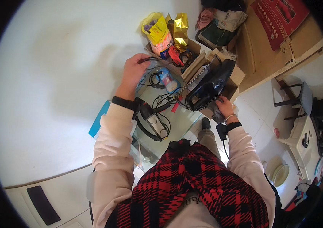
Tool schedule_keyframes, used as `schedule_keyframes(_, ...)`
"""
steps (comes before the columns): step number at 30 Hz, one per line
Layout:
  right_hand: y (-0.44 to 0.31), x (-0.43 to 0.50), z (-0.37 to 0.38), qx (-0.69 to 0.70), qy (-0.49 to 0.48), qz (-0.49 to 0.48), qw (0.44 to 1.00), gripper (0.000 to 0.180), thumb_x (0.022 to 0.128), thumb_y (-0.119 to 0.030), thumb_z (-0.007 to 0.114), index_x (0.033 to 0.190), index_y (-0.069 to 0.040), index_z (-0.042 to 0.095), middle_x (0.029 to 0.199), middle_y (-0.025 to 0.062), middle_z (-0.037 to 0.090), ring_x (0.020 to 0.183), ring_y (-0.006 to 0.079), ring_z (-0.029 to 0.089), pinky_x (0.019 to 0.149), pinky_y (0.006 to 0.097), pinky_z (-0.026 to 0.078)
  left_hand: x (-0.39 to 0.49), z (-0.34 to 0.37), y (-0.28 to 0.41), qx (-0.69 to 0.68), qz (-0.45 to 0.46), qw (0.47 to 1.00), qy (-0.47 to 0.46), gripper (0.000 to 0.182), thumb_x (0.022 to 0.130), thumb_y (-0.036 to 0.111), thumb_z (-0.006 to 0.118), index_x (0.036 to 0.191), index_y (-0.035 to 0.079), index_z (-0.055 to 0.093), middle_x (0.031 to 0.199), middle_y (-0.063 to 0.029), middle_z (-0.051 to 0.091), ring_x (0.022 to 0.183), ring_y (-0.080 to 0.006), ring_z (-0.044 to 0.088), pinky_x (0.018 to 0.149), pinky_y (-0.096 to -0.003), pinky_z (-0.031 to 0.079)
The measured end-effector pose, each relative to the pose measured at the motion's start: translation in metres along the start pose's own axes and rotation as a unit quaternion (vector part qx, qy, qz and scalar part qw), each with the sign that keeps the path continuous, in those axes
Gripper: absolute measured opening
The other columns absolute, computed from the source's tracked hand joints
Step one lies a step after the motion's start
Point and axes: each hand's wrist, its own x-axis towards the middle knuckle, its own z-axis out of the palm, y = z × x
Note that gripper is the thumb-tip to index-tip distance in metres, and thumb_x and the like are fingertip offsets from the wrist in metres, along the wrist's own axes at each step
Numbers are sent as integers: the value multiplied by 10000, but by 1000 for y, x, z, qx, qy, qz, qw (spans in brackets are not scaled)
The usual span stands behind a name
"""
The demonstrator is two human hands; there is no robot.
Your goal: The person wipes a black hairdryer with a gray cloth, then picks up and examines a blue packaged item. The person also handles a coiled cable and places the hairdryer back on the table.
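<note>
My left hand [137,68] pinches dark thin cords [152,59] beside the wall, at the left end of a glass-topped table [175,131]. My right hand [224,107] grips grey plastic wrapping [218,113] at the near side of a cardboard box [237,78]. A black clothes iron [214,85] lies on top of that box, its striped cord [178,100] looped at its left. Between my hands are a blue packet [167,80], a coiled black cable [154,79] and a red-handled item [175,106]. Nearer me lies a black and white corded device [152,119].
A yellow bag [155,30] and a gold foil bag [180,28] stand at the back by the wall. Wooden furniture [252,54] bearing a red printed sheet [281,22] borders the right. A chair [304,95] and a white table [301,148] stand farther right.
</note>
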Motion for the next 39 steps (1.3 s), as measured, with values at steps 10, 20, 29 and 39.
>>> schedule_keyframes(10,7,-1,0,9,-10,-9,1000,428,730,-274,591,1060,-5,552,974,235,587,953,362,552,831,373,433,24,-12,-8,312,230,921,44,191,744,140,569,920,134,643,891,-82,616,790,-283,581,701,-325,469)
schedule_keyframes(20,11,4,0,14,-44,-14,999,432,729,-289,593,1048,0,564,957,246,587,936,368,558,828,370,435,24,-23,31,217,105,966,96,197,742,153,585,895,43,641,681,-66,617,591,-136,558,555,-270,435)
schedule_keyframes(29,13,5,-1,15,-41,-13,999,427,738,-285,586,1052,3,563,958,247,587,934,366,559,820,372,437,27,-16,69,5,103,990,96,179,791,126,559,913,8,616,770,-32,639,488,-25,360,426,-174,296)
schedule_keyframes(39,-47,-2,-39,34,-123,-104,986,276,754,-212,584,944,-15,618,867,198,618,818,310,600,748,320,459,20,-21,106,-92,120,984,98,174,772,93,542,899,7,624,748,-29,643,507,-41,399,448,-183,336)
